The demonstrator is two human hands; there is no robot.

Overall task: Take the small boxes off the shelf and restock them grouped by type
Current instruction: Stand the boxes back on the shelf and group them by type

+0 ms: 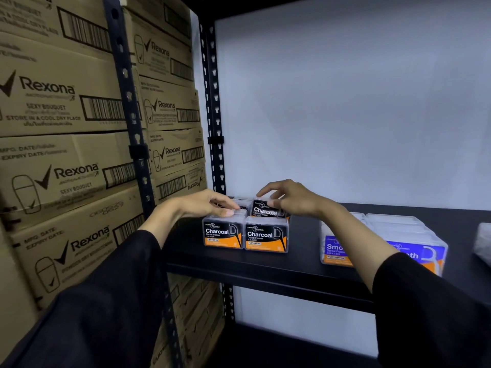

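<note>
On the black shelf (239, 264), near its left end beside the perforated upright post (214, 102), stands a cluster of clear-lidded Charcoal boxes (245, 235) with black and orange labels. Two of them sit side by side a little back from the shelf's front edge, labels facing out, their sides touching. Behind and above that pair, a raised Charcoal box (267, 209) tilts slightly, its label showing over the front right box. The right hand (289, 197) grips this raised box from above, its fingers curled over the top and its thumb at the near right side. The left hand (210, 204) lies on the lid of the front left box, fingers stretched out fairly straight with the tips pressing the clear top, so its grip is open and holds nothing. More boxes lie behind the left hand, but how many cannot be told. Well apart from this cluster, further right along the shelf, sits a group of blue Smooth boxes (414, 251) with clear lids and orange bands, partly hidden by the right forearm and its black sleeve (425, 301). At the shelf's far right end a blurred pale object (483, 240) cuts off at the picture's border. Left of the post, brown Rexona cartons (66, 160) are stacked high. A pale wall (345, 102) stands behind the shelf.
</note>
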